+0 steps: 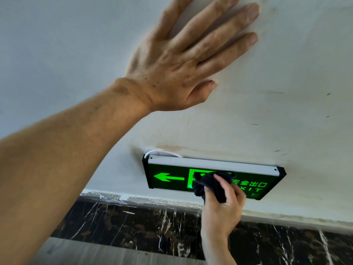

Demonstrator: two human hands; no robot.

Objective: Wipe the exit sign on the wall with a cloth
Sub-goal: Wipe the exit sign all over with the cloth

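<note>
Hands on wall and sign.
Left hand (177,62) lies flat, fingers wide; below it, right hand (222,205) holds a black cloth (209,185) on the green exit sign (172,177).

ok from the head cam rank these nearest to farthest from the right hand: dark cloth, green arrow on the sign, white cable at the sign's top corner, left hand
1. dark cloth, gripped in the right hand against the sign face.
2. green arrow, on the sign's left part.
3. white cable, above the sign's top left corner.
4. left hand, flat on the wall well above.
</note>
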